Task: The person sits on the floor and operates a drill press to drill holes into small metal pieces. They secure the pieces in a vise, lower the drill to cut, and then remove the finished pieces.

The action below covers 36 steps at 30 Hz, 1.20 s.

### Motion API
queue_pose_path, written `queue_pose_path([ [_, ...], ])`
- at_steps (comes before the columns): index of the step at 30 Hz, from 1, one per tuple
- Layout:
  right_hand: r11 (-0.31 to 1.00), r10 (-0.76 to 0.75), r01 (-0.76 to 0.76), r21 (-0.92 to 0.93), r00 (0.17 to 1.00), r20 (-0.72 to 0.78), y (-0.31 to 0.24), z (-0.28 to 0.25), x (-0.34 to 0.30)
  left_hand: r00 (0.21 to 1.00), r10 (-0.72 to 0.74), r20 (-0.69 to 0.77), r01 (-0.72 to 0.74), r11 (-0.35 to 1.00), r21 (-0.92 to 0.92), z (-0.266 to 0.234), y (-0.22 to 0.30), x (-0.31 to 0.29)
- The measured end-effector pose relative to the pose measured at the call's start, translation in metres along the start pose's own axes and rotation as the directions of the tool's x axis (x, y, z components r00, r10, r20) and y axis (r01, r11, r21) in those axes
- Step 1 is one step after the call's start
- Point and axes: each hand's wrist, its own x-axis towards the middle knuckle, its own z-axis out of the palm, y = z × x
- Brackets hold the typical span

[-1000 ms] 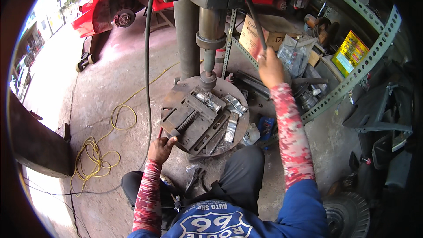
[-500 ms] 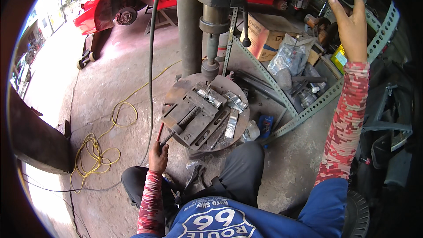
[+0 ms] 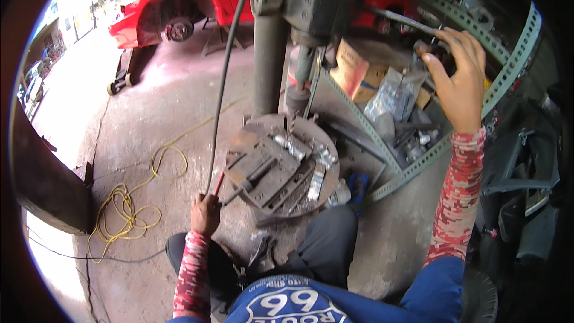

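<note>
My left hand (image 3: 206, 214) is closed at the near end of the handle (image 3: 230, 198) of a drill press vise (image 3: 260, 184). A thin red rod (image 3: 219, 180) sticks up by that fist; whether it is gripped too I cannot tell. The vise lies on a round steel table (image 3: 242, 137), with a shiny metal piece (image 3: 291, 148) in its jaws. Above them hang the drill chuck (image 3: 297, 98) and bit (image 3: 291, 124). At the upper right, my right hand (image 3: 460, 84) has its fingers curled over the end of the press lever (image 3: 403, 21), thumb apart; the knob is hidden.
Flat metal strips (image 3: 316, 182) lie beside the vise. A black cable (image 3: 220, 96) hangs in front of the press column (image 3: 270, 63). Yellow cord (image 3: 122, 203) coils on the floor. Right are a perforated angle-iron frame (image 3: 412, 170), plastic-bagged parts (image 3: 391, 96) and a cardboard box (image 3: 362, 75).
My right hand has come down and left with the lever, its fingers now curled over the end. The chuck sits lower, nearer the vise. My left hand has shifted slightly left and down.
</note>
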Motion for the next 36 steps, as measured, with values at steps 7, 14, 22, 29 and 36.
queue_pose_path([
  [7, 0.924, -0.082, 0.160, 0.346, 0.970, -0.230, -0.056, -0.013, 0.070, 0.999, 0.049, -0.006, -0.049, 0.961, -0.271, 0.002, -0.009, -0.003],
  [14, 0.978, -0.112, 0.138, 0.157, 0.980, -0.165, -0.118, 0.044, 0.112, 0.974, -0.189, -0.127, 0.140, 0.937, -0.321, -0.004, 0.002, 0.001],
  [22, 0.991, -0.099, 0.107, 0.085, 0.991, -0.091, -0.130, 0.060, 0.103, 0.732, 0.029, -0.680, -0.327, 0.891, -0.315, -0.150, 0.062, 0.089],
  [29, 0.935, -0.099, 0.134, 0.329, 0.988, -0.120, -0.149, 0.067, 0.061, 0.567, -0.015, -0.824, -0.221, 0.960, -0.170, -0.114, 0.065, 0.120],
  [36, 0.643, 0.044, -0.284, 0.711, 0.941, 0.335, -0.177, 0.053, -0.097, 0.736, 0.031, -0.676, -0.102, 0.993, -0.066, -0.037, 0.035, 0.110],
])
